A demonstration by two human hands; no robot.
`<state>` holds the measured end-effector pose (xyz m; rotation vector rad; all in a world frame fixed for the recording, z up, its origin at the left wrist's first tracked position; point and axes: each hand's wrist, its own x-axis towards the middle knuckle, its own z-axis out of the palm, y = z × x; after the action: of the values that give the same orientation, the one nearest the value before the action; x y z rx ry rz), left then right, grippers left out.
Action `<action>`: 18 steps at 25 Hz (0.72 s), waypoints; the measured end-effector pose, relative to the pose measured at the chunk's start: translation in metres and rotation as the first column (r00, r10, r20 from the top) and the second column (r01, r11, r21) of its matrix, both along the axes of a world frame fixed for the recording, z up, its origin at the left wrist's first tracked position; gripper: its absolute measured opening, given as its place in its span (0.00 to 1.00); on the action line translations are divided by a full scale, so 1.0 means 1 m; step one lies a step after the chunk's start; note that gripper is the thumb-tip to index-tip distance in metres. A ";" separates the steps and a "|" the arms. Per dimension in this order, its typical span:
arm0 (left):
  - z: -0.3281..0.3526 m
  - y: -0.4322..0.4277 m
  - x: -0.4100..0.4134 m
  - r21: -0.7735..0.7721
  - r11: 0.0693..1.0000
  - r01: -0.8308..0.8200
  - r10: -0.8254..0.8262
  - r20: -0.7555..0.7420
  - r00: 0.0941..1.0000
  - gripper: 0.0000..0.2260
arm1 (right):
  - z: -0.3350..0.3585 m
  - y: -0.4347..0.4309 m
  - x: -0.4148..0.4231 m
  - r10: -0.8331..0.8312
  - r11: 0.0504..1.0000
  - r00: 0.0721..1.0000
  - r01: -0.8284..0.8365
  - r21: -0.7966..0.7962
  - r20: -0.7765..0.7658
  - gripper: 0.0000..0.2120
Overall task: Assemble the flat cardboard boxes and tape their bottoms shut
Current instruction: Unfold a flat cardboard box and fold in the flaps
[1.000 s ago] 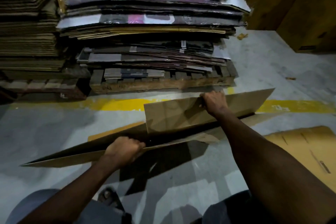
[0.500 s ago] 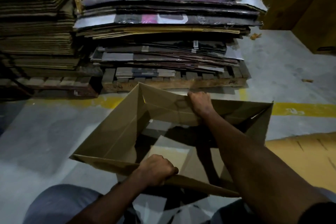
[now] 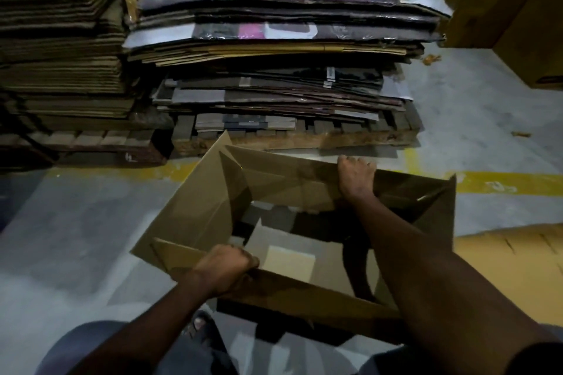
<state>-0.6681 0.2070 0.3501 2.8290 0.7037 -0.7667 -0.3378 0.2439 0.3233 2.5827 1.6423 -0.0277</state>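
Observation:
A brown cardboard box (image 3: pixel 198 207) stands opened into a rectangular tube in front of me on the floor. Through its open middle I see lower flaps and grey floor. My left hand (image 3: pixel 224 268) grips the near wall's top edge, fingers curled over it. My right hand (image 3: pixel 356 175) grips the far wall's top edge, fingers hooked over the far side. The left end flap sticks up toward the pallet. No tape is in view.
A wooden pallet (image 3: pixel 304 140) stacked with flat cartons (image 3: pixel 274 49) stands just beyond the box. Another stack of flat cardboard (image 3: pixel 61 55) is at the left. A yellow floor line (image 3: pixel 502 186) runs across. A flat cardboard sheet (image 3: pixel 511 256) lies at the right; large yellow boxes (image 3: pixel 502 3) top right.
The box went from a nearly flat sheet to an open rectangular tube as my hands pulled its two long walls apart. Both hands kept their grips.

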 end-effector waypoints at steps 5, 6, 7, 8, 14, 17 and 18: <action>-0.016 -0.010 0.032 0.002 0.995 -0.097 0.096 0.129 0.987 0.09 | 0.004 0.049 -0.025 0.015 1.000 1.000 -0.015 0.020 0.000 0.12; -0.019 -0.008 0.036 -0.008 0.988 -0.152 0.152 0.160 0.975 0.09 | 0.007 0.055 -0.023 -0.005 1.000 1.000 0.005 0.021 0.010 0.11; -0.022 -0.006 0.039 -0.016 0.980 -0.197 0.197 0.185 0.963 0.08 | 0.009 0.061 -0.019 -0.027 0.999 0.999 0.026 0.025 0.023 0.11; -0.023 -0.004 0.043 -0.012 0.974 -0.225 0.223 0.198 0.955 0.08 | 0.010 0.065 -0.015 -0.044 0.999 0.998 0.043 0.027 0.038 0.11; -0.033 0.001 0.062 -0.061 0.971 -0.231 0.238 0.220 0.946 0.08 | 0.008 0.093 0.006 -0.100 0.985 0.995 0.099 0.140 0.002 0.10; -0.033 0.012 0.055 -0.250 0.942 -0.222 0.290 0.279 0.916 0.12 | -0.004 0.085 0.011 -0.059 0.972 0.989 0.089 0.219 -0.136 0.15; -0.030 0.015 0.050 -0.366 0.895 -0.253 0.372 0.303 0.877 0.16 | -0.007 0.080 0.011 -0.036 0.971 0.985 0.075 0.228 -0.169 0.19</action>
<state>-0.6177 0.2223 0.3198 2.3785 0.8600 -0.2537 -0.3272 0.3239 0.3164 2.8725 1.7204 -0.0557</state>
